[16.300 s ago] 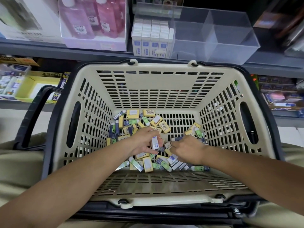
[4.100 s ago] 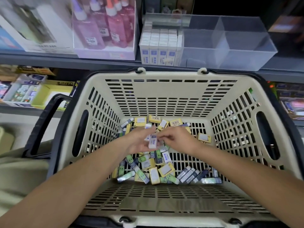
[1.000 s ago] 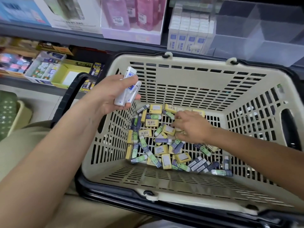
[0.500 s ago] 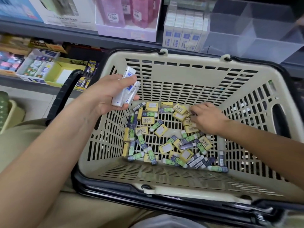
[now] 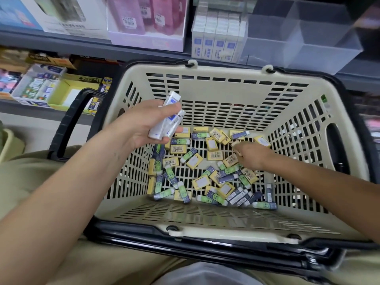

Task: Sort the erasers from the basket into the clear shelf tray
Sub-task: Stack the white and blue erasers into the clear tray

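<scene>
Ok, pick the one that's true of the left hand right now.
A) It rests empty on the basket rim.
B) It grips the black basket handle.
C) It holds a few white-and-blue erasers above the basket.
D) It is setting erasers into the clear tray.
C: the left hand grips a small bunch of white-and-blue erasers, raised over the basket and short of the shelf.

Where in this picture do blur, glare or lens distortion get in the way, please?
Head view: loose erasers in the basket are fairly sharp; head view: white erasers in the left hand look slightly soft; head view: shelf goods along the top and sides smear; head view: the wide lens bows the shelf edge; head view: even light, faint haze on the clear tray.
</scene>
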A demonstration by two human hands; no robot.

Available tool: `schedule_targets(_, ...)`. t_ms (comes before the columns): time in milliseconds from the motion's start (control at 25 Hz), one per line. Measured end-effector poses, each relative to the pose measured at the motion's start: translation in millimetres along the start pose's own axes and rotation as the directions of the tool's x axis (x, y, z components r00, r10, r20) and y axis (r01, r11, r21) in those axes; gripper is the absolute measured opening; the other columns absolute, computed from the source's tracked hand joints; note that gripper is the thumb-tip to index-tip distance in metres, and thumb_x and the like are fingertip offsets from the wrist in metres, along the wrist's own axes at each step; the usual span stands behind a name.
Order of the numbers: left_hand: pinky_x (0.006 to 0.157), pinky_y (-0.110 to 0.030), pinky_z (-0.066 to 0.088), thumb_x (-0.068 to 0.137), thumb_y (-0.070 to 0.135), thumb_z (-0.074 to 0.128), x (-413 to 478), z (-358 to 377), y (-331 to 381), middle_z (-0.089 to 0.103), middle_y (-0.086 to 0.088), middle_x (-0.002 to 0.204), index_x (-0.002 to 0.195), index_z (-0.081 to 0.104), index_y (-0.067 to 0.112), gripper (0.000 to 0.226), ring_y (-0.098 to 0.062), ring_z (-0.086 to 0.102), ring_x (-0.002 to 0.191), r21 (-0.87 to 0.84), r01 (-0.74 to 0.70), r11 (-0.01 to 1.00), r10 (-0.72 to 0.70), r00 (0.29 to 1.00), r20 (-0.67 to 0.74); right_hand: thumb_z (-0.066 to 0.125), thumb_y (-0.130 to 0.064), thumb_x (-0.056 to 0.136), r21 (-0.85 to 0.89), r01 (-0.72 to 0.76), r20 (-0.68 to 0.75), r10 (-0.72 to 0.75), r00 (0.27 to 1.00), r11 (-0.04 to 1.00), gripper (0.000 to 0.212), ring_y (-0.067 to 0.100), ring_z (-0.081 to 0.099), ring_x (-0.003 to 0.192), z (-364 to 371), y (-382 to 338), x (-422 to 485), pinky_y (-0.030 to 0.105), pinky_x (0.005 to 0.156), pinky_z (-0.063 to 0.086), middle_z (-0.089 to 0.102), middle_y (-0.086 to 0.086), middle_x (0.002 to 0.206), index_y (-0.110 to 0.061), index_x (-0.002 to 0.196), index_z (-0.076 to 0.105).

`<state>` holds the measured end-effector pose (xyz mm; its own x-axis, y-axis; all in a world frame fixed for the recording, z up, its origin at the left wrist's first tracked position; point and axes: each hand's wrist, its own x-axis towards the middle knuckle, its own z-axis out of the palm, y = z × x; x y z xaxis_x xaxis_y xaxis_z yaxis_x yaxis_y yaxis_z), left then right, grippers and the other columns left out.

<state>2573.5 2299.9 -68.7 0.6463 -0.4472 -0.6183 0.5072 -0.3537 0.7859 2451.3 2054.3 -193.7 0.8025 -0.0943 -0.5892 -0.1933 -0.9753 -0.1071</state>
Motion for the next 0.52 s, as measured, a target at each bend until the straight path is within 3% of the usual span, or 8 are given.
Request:
schedule_targets(80,0.042,-0.021,0.048,0.09,0.026,0.059,2.0,7.0,3.7,0.069,-0.005,0.08,0.101,0.057,0.012,0.018,-0.012,0.07,0.065,-0.032,0.004,0.999,-0.003,1.0,0.019,0.045,-0.019,0.094,0.039,0.104,0.079,-0.107,0.991,0.994,0.037,0.024,0.05,0.119,-3.7,-8.1,-2.8,0.037,0.1,0.043,0.045,0.007,0.138,-0.017,0.131,0.05)
schedule_targets(120,0.043,-0.021,0.049,0.09,0.022,0.059,2.7,11.2,5.3,0.069,-0.007,0.082,0.101,0.057,0.012,0.015,-0.013,0.07,0.065,-0.054,0.009,0.999,-0.007,0.999,0.033,0.045,-0.022,0.095,0.078,0.147,0.049,-0.151,0.987,0.986,0.035,0.022,0.052,0.117,-12.5,-14.0,-5.1,0.036,0.098,0.044,0.05,0.005,0.136,-0.018,0.129,0.053)
schedule_targets(280,0.045,-0.024,0.052,0.09,0.008,0.056,8.9,24.9,14.1,0.069,-0.011,0.095,0.107,0.057,0.012,0.017,-0.018,0.07,0.08,-0.116,0.033,0.993,-0.023,0.996,0.091,0.051,-0.026,0.093,0.25,0.272,-0.321,-0.185,0.929,0.929,0.023,0.01,0.062,0.095,-67.2,-32.4,-13.1,0.026,0.084,0.047,0.068,-0.004,0.108,-0.02,0.108,0.067)
schedule_targets(400,0.053,-0.03,0.058,0.088,0.004,0.058,14.3,33.1,18.7,0.068,-0.011,0.094,0.103,0.058,0.011,0.016,-0.02,0.069,0.084,-0.138,0.011,0.99,0.007,0.991,0.132,0.057,-0.028,0.09,0.617,0.407,-0.49,-0.075,0.868,0.673,0.009,-0.002,0.062,0.067,-97.9,-46.3,-27.1,0.027,0.069,0.052,0.069,-0.01,0.079,-0.032,0.088,0.065)
schedule_targets(440,0.053,-0.029,0.057,0.088,0.005,0.059,16.0,36.2,19.9,0.069,-0.011,0.091,0.103,0.058,0.011,0.017,-0.02,0.069,0.081,-0.133,0.011,0.991,0.009,0.99,0.143,0.059,-0.029,0.089,0.698,0.427,-0.488,-0.056,0.871,0.575,0.007,0.0,0.064,0.066,-103.8,-50.7,-30.0,0.029,0.069,0.053,0.069,-0.007,0.08,-0.035,0.089,0.062)
schedule_targets(520,0.047,-0.024,0.054,0.088,0.007,0.059,18.3,42.0,23.8,0.069,-0.01,0.084,0.107,0.056,0.01,0.019,-0.019,0.069,0.073,-0.142,0.015,0.99,0.01,0.985,0.174,0.062,-0.026,0.087,0.735,0.447,-0.504,-0.032,0.863,0.51,0.014,0.012,0.067,0.074,-108.3,-56.8,-30.6,0.034,0.075,0.055,0.069,0.005,0.087,-0.034,0.098,0.059)
